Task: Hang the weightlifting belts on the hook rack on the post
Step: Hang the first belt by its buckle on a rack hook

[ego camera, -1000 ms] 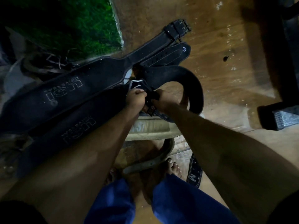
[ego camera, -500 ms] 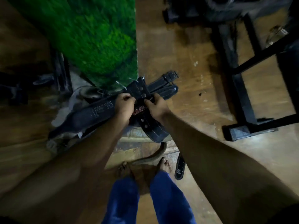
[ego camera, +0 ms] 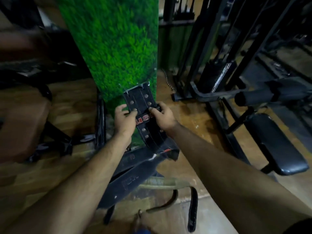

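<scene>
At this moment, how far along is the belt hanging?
Nothing plainly hung yet. Both the left hand and right hand grip a black belt, its buckle raised against the green post. A tan belt lies on the floor.

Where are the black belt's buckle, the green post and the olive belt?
black belt's buckle [ego camera: 137, 86], head view: metal frame at the strap's top end.
green post [ego camera: 116, 48], head view: its grass-covered front face.
olive belt [ego camera: 166, 181], head view: its wide middle section.

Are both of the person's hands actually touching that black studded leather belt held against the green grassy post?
Touching. The head view shows the left hand and right hand pinching the black studded leather belt from either side, fingers curled onto its face.
</scene>
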### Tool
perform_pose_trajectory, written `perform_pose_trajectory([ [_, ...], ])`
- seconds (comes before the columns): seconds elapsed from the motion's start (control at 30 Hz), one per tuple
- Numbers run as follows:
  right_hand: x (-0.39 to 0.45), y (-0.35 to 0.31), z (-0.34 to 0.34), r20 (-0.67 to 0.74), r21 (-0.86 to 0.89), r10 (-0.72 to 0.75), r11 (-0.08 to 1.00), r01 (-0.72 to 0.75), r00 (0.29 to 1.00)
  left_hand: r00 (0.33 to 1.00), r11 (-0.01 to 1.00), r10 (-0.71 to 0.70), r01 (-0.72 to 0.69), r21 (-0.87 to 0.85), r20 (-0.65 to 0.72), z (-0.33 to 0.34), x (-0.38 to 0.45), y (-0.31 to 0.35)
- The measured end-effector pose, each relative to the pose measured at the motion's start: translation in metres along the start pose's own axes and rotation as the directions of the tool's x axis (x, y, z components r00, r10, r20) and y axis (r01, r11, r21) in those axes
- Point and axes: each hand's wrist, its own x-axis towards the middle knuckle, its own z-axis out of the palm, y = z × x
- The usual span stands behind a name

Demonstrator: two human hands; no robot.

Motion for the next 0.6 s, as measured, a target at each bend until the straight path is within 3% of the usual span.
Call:
perform_pose_trajectory([
  [0.2, -0.06, -0.126, -0.026, -0.055, 0.122, -0.22, 0.967, 0.225, 0.974, 0.993, 0.984, 0.093, -0.079, -0.16, 0.077, -0.028, -0.075, 0.124],
  [0.33, -0.108, -0.21, -0.036, -0.063, 0.26, -0.315, 0.911, 0.321, 0.947, 0.952, 0.928, 0.247, -0.179, -0.328, 0.18, -0.041, -0.135, 0.21],
  [0.47, -0.147, -0.279, -0.042, -0.101, 0.233, -0.429, 0.867, 0.441, 0.897, 0.87, 0.879, 0.433, -0.35, -0.324, 0.235, -0.061, -0.172, 0.268],
  [0.6, -0.179, -0.331, -0.04, -0.12, 0.209, -0.528, 0.815, 0.541, 0.841, 0.841, 0.842, 0.493, -0.397, -0.365, 0.224, -0.078, -0.193, 0.316],
])
